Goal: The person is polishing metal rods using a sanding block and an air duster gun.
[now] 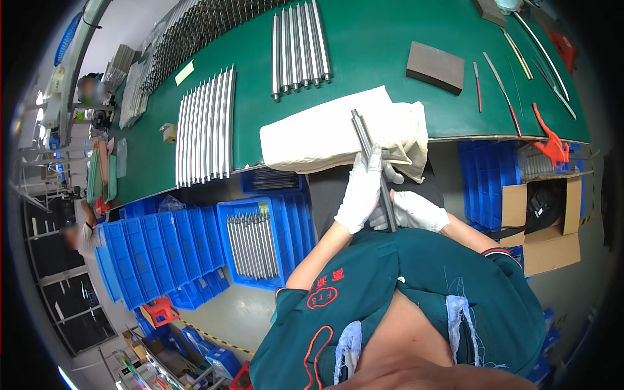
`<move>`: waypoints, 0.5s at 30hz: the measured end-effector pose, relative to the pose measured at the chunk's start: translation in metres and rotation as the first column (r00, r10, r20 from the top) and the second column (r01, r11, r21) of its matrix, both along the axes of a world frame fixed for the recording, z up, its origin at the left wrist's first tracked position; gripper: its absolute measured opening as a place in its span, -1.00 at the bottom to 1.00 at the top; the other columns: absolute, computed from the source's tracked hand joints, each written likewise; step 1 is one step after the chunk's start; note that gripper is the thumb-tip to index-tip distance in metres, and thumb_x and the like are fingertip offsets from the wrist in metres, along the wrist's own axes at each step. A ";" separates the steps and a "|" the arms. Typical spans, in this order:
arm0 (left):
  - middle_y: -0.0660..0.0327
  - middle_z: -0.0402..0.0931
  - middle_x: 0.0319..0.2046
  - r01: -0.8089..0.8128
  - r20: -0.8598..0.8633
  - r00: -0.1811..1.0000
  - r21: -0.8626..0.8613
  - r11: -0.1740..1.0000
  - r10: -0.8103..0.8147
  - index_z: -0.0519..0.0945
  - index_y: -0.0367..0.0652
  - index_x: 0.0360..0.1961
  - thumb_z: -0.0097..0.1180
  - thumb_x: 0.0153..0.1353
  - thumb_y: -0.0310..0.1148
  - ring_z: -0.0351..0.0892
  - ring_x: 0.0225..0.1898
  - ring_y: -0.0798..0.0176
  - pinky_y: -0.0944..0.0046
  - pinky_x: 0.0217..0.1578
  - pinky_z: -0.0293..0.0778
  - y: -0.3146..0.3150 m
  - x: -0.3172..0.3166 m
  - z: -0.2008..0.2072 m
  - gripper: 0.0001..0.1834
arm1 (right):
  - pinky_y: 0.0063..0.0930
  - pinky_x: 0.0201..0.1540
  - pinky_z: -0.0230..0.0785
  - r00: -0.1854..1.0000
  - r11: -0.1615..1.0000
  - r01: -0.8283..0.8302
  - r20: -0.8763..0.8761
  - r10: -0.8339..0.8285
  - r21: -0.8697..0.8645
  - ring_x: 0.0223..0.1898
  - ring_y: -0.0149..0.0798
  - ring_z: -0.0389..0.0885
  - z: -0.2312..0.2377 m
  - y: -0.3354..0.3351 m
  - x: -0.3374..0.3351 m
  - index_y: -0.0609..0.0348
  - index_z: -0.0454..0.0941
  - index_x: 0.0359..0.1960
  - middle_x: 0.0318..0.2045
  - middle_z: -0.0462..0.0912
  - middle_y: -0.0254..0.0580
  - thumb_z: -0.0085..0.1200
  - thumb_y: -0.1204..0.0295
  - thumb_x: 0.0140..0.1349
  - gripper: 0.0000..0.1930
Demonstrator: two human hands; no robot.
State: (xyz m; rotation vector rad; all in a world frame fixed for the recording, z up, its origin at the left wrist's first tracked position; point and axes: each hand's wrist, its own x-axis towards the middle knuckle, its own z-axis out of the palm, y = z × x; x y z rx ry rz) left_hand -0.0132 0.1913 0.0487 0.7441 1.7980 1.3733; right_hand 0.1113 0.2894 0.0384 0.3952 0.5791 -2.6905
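A gloved left hand (359,192) grips a long steel rod (374,166), fingers wrapped around its middle, while the gloved right hand (416,211) closes its fingers on the rod's lower end. The rod's upper end rests on a folded cream cloth (325,133) at the green worktop (377,39) edge. Left of the cloth lie rows of similar rods (205,127); below it sits a blue bin of rods (250,244).

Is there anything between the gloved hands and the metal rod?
Nothing visible. The left hand wraps the rod directly, and the right hand touches its lower end. The rod's upper part lies over the white cloth.
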 end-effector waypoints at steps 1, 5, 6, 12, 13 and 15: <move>0.07 0.38 -0.40 -0.003 0.002 1.000 -0.001 1.000 0.003 0.23 -0.24 0.12 -0.16 0.23 -0.28 0.47 -0.41 0.21 0.24 -0.41 0.42 0.002 0.000 0.000 -0.55 | -0.30 -0.01 0.35 1.000 1.000 -0.003 0.002 0.003 -0.001 -0.10 -0.17 0.49 -0.001 -0.002 0.000 0.28 0.29 0.01 -0.16 0.49 -0.04 -0.04 0.10 0.18 -0.48; 0.09 0.39 -0.45 -0.142 0.291 0.950 0.074 0.987 0.115 0.30 -0.30 -0.02 -0.19 0.25 -0.19 0.48 -0.47 0.26 0.27 -0.45 0.42 0.016 0.003 0.026 -0.59 | -0.27 0.02 0.32 0.997 0.997 0.075 -0.008 -0.075 -0.025 -0.08 -0.16 0.46 -0.009 -0.006 0.001 0.29 0.27 0.01 -0.13 0.46 -0.04 -0.05 0.06 0.17 -0.45; 0.10 0.41 -0.48 -0.188 0.398 0.902 0.014 0.982 0.167 0.33 -0.31 -0.08 -0.20 0.26 -0.15 0.48 -0.49 0.28 0.29 -0.47 0.41 0.018 0.004 0.034 -0.59 | -0.27 0.03 0.32 0.997 0.996 0.082 -0.006 -0.082 -0.015 -0.08 -0.16 0.46 -0.012 -0.007 0.000 0.27 0.27 0.01 -0.14 0.46 -0.05 -0.05 0.06 0.17 -0.46; 0.20 0.43 -0.62 -0.171 0.368 0.916 -0.009 0.985 0.162 0.31 -0.27 -0.14 -0.27 0.29 -0.04 0.49 -0.64 0.33 0.42 -0.65 0.42 0.017 0.003 0.040 -0.55 | -0.27 0.03 0.31 0.999 0.987 0.015 0.038 -0.009 -0.160 -0.08 -0.14 0.46 -0.017 -0.008 -0.001 0.27 0.28 -0.03 -0.15 0.45 -0.02 -0.06 0.04 0.17 -0.46; 0.20 0.43 -0.62 -0.173 0.368 0.915 -0.007 0.985 0.164 0.31 -0.27 -0.14 -0.27 0.29 -0.04 0.49 -0.64 0.33 0.42 -0.65 0.42 0.017 0.003 0.037 -0.55 | -0.27 0.03 0.31 0.999 0.987 0.012 0.038 -0.006 -0.158 -0.08 -0.14 0.46 -0.014 -0.010 -0.002 0.27 0.28 -0.03 -0.15 0.45 -0.02 -0.06 0.04 0.17 -0.46; 0.22 0.43 -0.63 -0.211 0.337 0.924 0.057 0.976 0.180 0.35 -0.22 -0.28 -0.19 0.27 -0.07 0.50 -0.55 0.35 0.36 -0.53 0.40 0.017 0.003 0.033 -0.63 | -0.29 0.03 0.30 0.990 0.992 0.121 0.071 -0.118 -0.040 -0.07 -0.13 0.44 -0.005 -0.013 -0.002 0.32 0.29 -0.07 -0.17 0.44 0.01 -0.08 0.00 0.16 -0.44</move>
